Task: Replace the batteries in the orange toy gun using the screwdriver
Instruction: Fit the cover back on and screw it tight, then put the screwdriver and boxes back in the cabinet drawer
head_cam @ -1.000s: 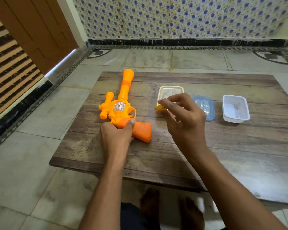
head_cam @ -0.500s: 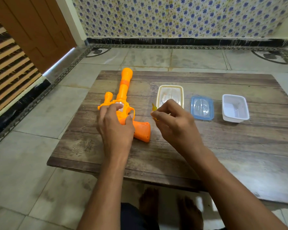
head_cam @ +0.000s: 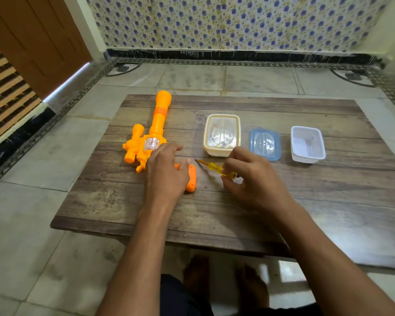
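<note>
Near the middle of the frame, on the low wooden table (head_cam: pixel 306 201), the orange toy gun (head_cam: pixel 155 133) lies flat with its barrel pointing toward the upper left of centre and its grip angled down to the right. From where I stand this looks like the very start of the job: the battery cover, which I take to be on the grip, seems closed, though the hand hides most of it and I cannot pick out a screw.

The left hand (head_cam: pixel 167 174) lies palm-down over the gun's body and grip, fingers spread and only loosely bent, pressing the toy to the table rather than wrapping round it. The right hand (head_cam: pixel 253 179), just right of centre, has its fingers curled and pinches the yellow handle of the screwdriver (head_cam: pixel 217 168). The tool is tilted low, its metal tip pointing left toward the butt of the grip, near it but not touching.

I judge the next move to be seating that tip in the cover screw, which calls for the left hand to shift off the grip enough to expose it while holding the gun steady.

Right of the gun stand three small containers in a row: a cream tub with a clear lid (head_cam: pixel 221 135), a blue-rimmed lid (head_cam: pixel 265 144), and an open white tub (head_cam: pixel 307 144). Whether any of them holds batteries I cannot tell.
</note>
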